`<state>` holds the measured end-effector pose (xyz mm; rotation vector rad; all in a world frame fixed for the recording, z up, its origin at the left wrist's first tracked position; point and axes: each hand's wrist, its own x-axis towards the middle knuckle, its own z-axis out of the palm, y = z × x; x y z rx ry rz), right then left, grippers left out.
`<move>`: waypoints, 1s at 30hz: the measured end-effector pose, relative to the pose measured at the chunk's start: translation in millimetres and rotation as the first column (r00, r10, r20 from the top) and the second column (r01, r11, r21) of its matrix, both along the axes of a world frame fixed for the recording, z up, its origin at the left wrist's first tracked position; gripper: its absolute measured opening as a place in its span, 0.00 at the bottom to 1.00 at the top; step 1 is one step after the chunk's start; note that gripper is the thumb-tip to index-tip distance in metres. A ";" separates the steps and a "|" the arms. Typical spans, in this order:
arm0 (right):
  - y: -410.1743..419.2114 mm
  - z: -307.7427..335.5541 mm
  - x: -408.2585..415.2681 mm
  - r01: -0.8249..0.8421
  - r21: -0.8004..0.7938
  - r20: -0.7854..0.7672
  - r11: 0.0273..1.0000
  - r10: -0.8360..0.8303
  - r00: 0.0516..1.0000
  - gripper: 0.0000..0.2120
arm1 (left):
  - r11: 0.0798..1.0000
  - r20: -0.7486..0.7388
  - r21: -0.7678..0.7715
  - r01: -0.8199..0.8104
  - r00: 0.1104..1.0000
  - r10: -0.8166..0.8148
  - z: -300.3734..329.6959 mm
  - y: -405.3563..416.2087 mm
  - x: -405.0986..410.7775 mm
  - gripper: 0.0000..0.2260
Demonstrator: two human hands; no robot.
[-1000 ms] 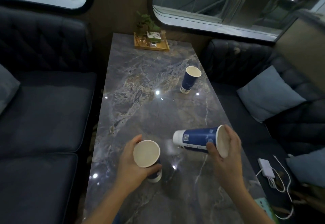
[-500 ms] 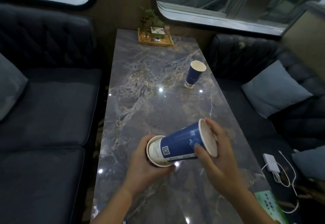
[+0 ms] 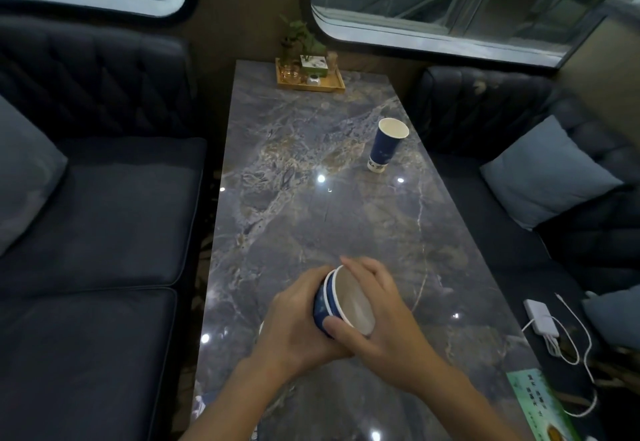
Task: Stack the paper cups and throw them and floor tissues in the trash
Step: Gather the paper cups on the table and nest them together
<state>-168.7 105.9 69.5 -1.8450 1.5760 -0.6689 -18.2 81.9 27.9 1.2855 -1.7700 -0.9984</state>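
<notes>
Two blue paper cups with white insides sit nested as one stack, tilted with the mouth facing up and right, above the near part of the marble table. My left hand wraps the outer cup from the left. My right hand grips the rim of the inner cup from the right, its thumb on the blue wall. A third blue paper cup stands upright farther off, near the table's right edge. No tissues or trash bin are visible.
A wooden tray with a small plant and glasses sits at the table's far end. Dark sofas flank the table, with a light cushion on the right. A white charger with cable lies on the right seat. A green leaflet lies at the table's near right corner.
My right hand has pushed its cup all the way into the cup in my left hand; a second ago the two cups were apart. Both hands have come together.
</notes>
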 end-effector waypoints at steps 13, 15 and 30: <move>-5.6 -12.5 10.3 0.057 0.055 -0.096 0.997 -0.051 0.994 0.41 | 0.998 0.079 -0.061 0.005 0.997 0.000 3.3 -4.4 -7.4 0.33; -8.7 -11.6 9.0 0.074 0.050 -0.060 0.996 -0.070 0.996 0.35 | 0.999 0.082 -0.046 0.010 0.997 -0.006 1.6 -7.5 -9.8 0.33; -77.3 -14.7 -34.0 0.193 0.145 0.231 0.970 -0.223 0.947 0.25 | 0.979 0.011 0.171 0.111 0.993 -0.115 -37.2 -62.1 3.7 0.25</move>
